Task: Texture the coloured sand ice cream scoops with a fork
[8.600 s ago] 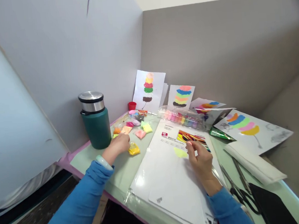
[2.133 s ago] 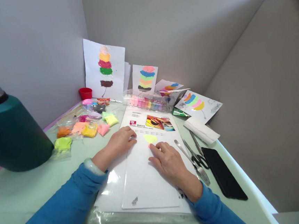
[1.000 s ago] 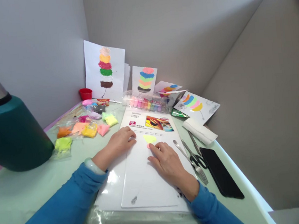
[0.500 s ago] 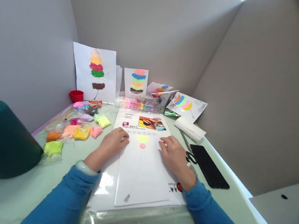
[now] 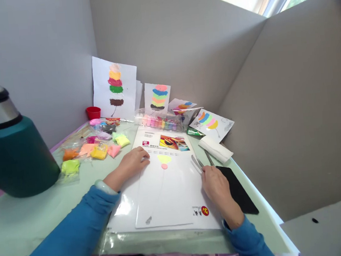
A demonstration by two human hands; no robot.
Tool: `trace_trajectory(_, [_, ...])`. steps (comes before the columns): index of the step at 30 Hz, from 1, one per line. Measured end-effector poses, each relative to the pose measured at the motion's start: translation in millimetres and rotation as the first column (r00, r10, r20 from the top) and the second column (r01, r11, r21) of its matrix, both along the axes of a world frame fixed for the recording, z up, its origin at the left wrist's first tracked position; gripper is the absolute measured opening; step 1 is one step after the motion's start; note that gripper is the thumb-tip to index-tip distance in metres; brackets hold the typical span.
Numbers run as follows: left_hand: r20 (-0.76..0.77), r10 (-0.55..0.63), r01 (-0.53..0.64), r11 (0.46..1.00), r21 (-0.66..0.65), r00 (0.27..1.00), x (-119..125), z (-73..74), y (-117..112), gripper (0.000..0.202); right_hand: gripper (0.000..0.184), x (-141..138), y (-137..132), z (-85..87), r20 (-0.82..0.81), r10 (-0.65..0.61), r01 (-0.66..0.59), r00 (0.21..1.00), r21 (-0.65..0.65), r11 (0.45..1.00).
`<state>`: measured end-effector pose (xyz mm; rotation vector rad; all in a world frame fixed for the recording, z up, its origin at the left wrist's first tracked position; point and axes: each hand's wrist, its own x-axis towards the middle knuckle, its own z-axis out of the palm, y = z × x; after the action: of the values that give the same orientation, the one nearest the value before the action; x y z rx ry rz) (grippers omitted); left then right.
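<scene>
My left hand (image 5: 133, 163) rests on the left edge of the white sheet (image 5: 164, 196), fingers loosely bent, holding nothing. A yellow-green clay patch (image 5: 164, 158) and a small pink clay dot (image 5: 164, 166) are stuck on the sheet just right of that hand. My right hand (image 5: 215, 183) lies at the sheet's right edge, fingers curled down over a metal fork (image 5: 195, 161) whose handle end sticks out past the fingertips. The scissors beside it are mostly hidden under this hand.
Small bags of coloured clay (image 5: 99, 150) lie at the left, near a big teal flask (image 5: 14, 153). A clear box of clay sticks (image 5: 164, 122), a red cup (image 5: 93, 112) and clay drawings (image 5: 115, 87) line the back. A black phone (image 5: 237, 188) and folded tissue (image 5: 215, 148) lie on the right.
My right hand left the pink clay dot and moved right onto the fork and scissors. The left hand stayed on the sheet. The view tilted up slightly.
</scene>
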<state>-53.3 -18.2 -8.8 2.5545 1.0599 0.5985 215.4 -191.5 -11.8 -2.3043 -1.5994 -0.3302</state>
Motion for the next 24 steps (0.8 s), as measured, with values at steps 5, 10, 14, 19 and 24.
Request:
trace_trajectory(5, [0.014,-0.001,0.001,1.000,-0.002,1.000,-1,0.0,0,0.024,0.014,-4,18,31.0,-0.629,0.256,-0.064,0.734,0.311,0.948])
trace_trajectory(10, [0.001,0.002,-0.002,1.000,-0.004,1.000,0,-0.7,0,0.025,0.049,-27,52,55.8,-0.698,0.594,0.079,0.401,0.672,0.736])
trace_trajectory(14, [-0.002,0.020,-0.020,1.000,-0.003,1.000,1,0.0,-1,0.024,0.057,-33,86,58.4,-0.663,0.680,0.154,0.312,0.742,0.653])
trace_trajectory(19, [0.011,0.018,-0.018,1.000,-0.014,1.000,1,-1.7,0,0.023,0.060,-25,112,18.3,-0.777,0.612,0.235,0.144,0.628,0.742])
trace_trajectory(24, [0.016,0.023,-0.022,1.000,-0.020,1.000,1,-3.1,0,0.023,0.058,-20,115,-6.2,-0.788,0.602,0.148,0.132,0.616,0.774])
